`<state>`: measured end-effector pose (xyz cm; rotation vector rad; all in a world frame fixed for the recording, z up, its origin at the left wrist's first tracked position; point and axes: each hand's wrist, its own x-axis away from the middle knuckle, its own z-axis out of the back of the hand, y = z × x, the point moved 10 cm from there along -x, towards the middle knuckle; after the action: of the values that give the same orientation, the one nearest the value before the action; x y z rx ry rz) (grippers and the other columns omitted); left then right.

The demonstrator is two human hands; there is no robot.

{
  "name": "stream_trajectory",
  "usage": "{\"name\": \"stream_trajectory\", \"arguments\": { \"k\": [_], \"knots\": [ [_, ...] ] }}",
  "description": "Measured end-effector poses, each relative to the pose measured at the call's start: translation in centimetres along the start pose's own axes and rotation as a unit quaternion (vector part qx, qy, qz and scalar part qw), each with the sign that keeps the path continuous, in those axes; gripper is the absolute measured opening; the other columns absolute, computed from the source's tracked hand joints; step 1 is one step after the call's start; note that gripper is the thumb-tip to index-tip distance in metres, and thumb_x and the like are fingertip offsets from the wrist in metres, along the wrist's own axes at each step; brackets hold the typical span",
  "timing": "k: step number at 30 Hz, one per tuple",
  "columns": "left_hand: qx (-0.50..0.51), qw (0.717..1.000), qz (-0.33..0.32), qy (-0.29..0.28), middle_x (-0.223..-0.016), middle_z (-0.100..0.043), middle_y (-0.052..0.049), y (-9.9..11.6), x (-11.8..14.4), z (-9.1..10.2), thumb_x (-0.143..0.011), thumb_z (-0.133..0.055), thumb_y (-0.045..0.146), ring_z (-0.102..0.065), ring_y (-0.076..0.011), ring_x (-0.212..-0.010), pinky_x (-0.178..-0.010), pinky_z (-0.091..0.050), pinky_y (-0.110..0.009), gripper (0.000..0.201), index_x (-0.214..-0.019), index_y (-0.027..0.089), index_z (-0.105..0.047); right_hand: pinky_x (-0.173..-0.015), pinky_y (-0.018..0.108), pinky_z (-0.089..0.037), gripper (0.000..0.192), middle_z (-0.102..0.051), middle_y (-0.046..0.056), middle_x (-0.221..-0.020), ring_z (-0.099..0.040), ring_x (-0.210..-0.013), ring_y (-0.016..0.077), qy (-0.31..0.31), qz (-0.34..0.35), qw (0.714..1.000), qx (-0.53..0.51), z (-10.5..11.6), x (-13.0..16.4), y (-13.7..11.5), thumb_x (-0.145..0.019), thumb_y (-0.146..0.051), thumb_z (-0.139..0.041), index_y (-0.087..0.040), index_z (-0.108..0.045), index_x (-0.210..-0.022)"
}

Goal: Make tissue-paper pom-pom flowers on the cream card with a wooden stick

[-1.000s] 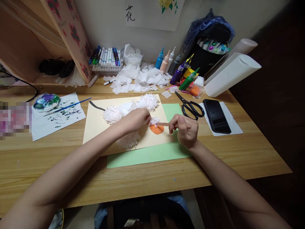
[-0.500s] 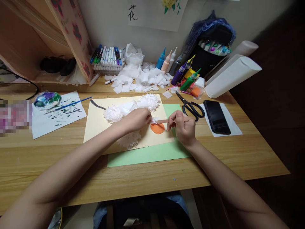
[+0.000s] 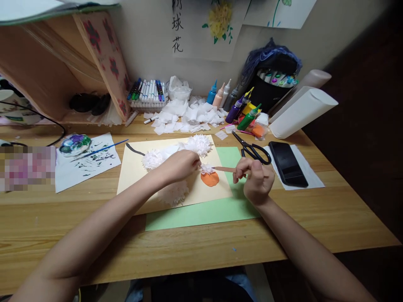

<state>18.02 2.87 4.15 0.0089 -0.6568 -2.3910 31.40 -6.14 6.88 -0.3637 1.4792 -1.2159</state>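
Observation:
My left hand [image 3: 185, 165] is closed, its fingertips pinched at the edge of a tuft of white tissue paper [image 3: 207, 168]. The tuft stands on the upper edge of an orange disc [image 3: 210, 180] on cream paper [image 3: 220, 188]. In my right hand [image 3: 256, 178] is a thin brown stick [image 3: 224, 169], its narrow dark tip pointing left at the tuft. Ruffled white tissue pompoms [image 3: 200, 144] sit on the cream paper, with one partly hidden under my left forearm. A green sheet [image 3: 201, 214] lies beneath the cream one.
Black scissors [image 3: 252, 150] and a phone [image 3: 288, 164] lie right of the papers. Behind are loose tissue squares [image 3: 189, 115], paint bottles [image 3: 234, 110] and markers [image 3: 147, 91]. A paint palette [image 3: 75, 144] and blue brush [image 3: 103, 149] rest at left.
The camera has tilted up, showing more wall. My right hand has drawn slightly right with the stick, baring its tip beside the tuft. My left hand stays pinched at the tissue.

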Motion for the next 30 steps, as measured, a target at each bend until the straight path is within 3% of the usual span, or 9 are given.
{"name": "stream_trajectory", "arguments": {
  "k": [5, 7, 9, 14, 19, 22, 26, 28, 30],
  "knots": [
    [-0.114, 0.979, 0.112, 0.124, -0.101, -0.065, -0.009, -3.3, 1.4, 5.3, -0.081, -0.060, 0.031, -0.059, -0.0223, -0.092, -0.069, -0.041, -0.028, 0.023, -0.098, 0.016, -0.064, -0.044, 0.028, -0.032, 0.049, -0.051, 0.000, -0.045, -0.045, -0.044, 0.0111, 0.004, 0.007, 1.000, -0.026, 0.3, -0.2, -0.1, -0.095, -0.037, -0.035, -0.019, -0.053, -0.054],
    [-0.163, 0.968, 0.145, 0.122, -0.106, -0.063, -0.012, -4.5, 1.5, 5.6, -0.074, -0.068, 0.036, -0.057, -0.0260, -0.098, -0.072, -0.042, -0.030, 0.034, -0.100, 0.015, -0.063, -0.045, 0.028, -0.031, 0.049, -0.051, 0.000, -0.045, -0.045, -0.045, 0.0109, -0.006, 0.009, 1.000, -0.020, 0.1, -0.1, -0.2, -0.096, -0.036, -0.033, -0.018, -0.053, -0.054],
    [-0.173, 0.967, 0.165, 0.093, -0.102, -0.064, -0.011, -5.5, 1.3, 4.9, -0.074, -0.067, 0.034, -0.058, -0.0264, -0.096, -0.072, -0.043, -0.031, 0.028, -0.095, 0.016, -0.066, -0.045, 0.027, -0.031, 0.050, -0.052, 0.000, -0.046, -0.045, -0.046, 0.0107, -0.014, 0.015, 1.000, -0.012, 0.0, -0.1, -0.4, -0.096, -0.035, -0.032, -0.018, -0.053, -0.054],
    [-0.112, 0.971, 0.185, 0.097, -0.091, -0.070, -0.008, -6.4, 1.6, 5.2, -0.081, -0.052, 0.023, -0.062, -0.0238, -0.083, -0.064, -0.041, -0.030, 0.019, -0.085, 0.018, -0.069, -0.046, 0.028, -0.030, 0.050, -0.052, 0.001, -0.046, -0.045, -0.047, 0.0108, -0.013, 0.032, 0.999, -0.010, 0.1, -0.1, -0.8, -0.097, -0.033, -0.032, -0.018, -0.053, -0.053],
    [0.012, 0.982, 0.131, 0.134, -0.087, -0.071, -0.008, -4.5, 2.7, 7.7, -0.081, -0.055, 0.031, -0.061, -0.0192, -0.078, -0.065, -0.041, -0.028, 0.020, -0.082, 0.016, -0.070, -0.047, 0.028, -0.032, 0.049, -0.052, 0.001, -0.046, -0.045, -0.047, 0.0117, -0.013, 0.037, 0.999, -0.014, 0.1, 0.0, -0.8, -0.096, -0.033, -0.033, -0.018, -0.053, -0.054],
    [0.143, 0.988, 0.043, 0.051, -0.084, -0.071, -0.005, -1.7, 2.5, 6.4, -0.081, -0.057, 0.033, -0.061, -0.0148, -0.075, -0.065, -0.042, -0.025, 0.022, -0.083, 0.016, -0.070, -0.047, 0.029, -0.033, 0.049, -0.051, 0.001, -0.045, -0.044, -0.046, 0.0125, -0.008, 0.032, 0.999, -0.029, 0.2, 0.0, -0.7, -0.095, -0.036, -0.034, -0.019, -0.052, -0.053],
    [0.234, 0.964, -0.038, -0.117, -0.083, -0.071, -0.002, 1.9, 2.3, 1.8, -0.081, -0.056, 0.032, -0.060, -0.0125, -0.074, -0.064, -0.041, -0.022, 0.021, -0.084, 0.016, -0.070, -0.046, 0.029, -0.032, 0.050, -0.047, 0.000, -0.040, -0.042, -0.041, 0.0122, 0.007, 0.030, 0.997, -0.064, 0.5, 0.0, -1.0, -0.094, -0.037, -0.034, -0.020, -0.052, -0.050],
    [0.199, 0.971, -0.033, -0.131, -0.080, -0.071, -0.003, 2.1, 1.8, 0.0, -0.081, -0.056, 0.030, -0.059, -0.0127, -0.071, -0.062, -0.040, -0.022, 0.021, -0.082, 0.015, -0.070, -0.046, 0.030, -0.032, 0.052, -0.045, -0.001, -0.038, -0.041, -0.039, 0.0120, -0.001, 0.040, 0.997, -0.073, 0.4, 0.1, -1.4, -0.094, -0.037, -0.033, -0.020, -0.051, -0.048],
    [0.126, 0.988, -0.013, -0.092, -0.076, -0.070, -0.004, 1.5, 1.2, -0.8, -0.081, -0.054, 0.028, -0.056, -0.0129, -0.066, -0.058, -0.037, -0.024, 0.021, -0.080, 0.014, -0.069, -0.045, 0.029, -0.031, 0.053, -0.045, 0.000, -0.038, -0.040, -0.040, 0.0118, -0.029, 0.072, 0.995, -0.064, 0.0, 0.3, -2.3, -0.094, -0.035, -0.032, -0.020, -0.050, -0.047]
  ]
}}
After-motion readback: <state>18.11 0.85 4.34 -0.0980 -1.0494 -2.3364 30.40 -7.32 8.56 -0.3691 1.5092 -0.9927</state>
